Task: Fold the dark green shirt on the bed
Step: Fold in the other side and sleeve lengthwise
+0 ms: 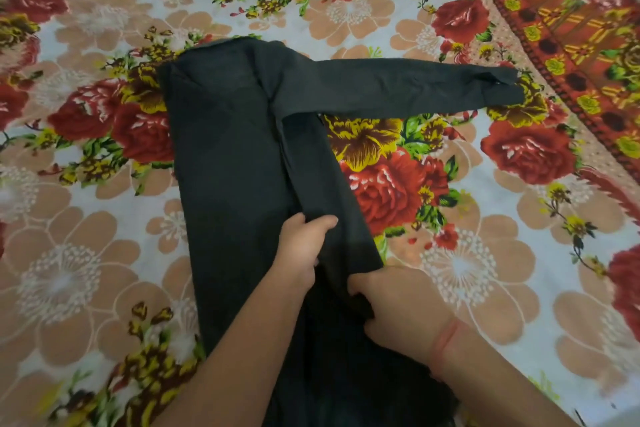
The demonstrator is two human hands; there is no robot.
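In the head view, one dark green long-sleeved shirt (pixel 225 149) lies part-folded mid-bed, its one visible sleeve (pixel 398 87) stretched out rightward. Two hands hold it: the left hand (pixel 304 246) grips a lengthwise fold, and the right hand (pixel 398 305) clutches bunched cloth just beside it. One white bedsheet printed with red roses and peach flowers (pixel 86 270) covers the bed
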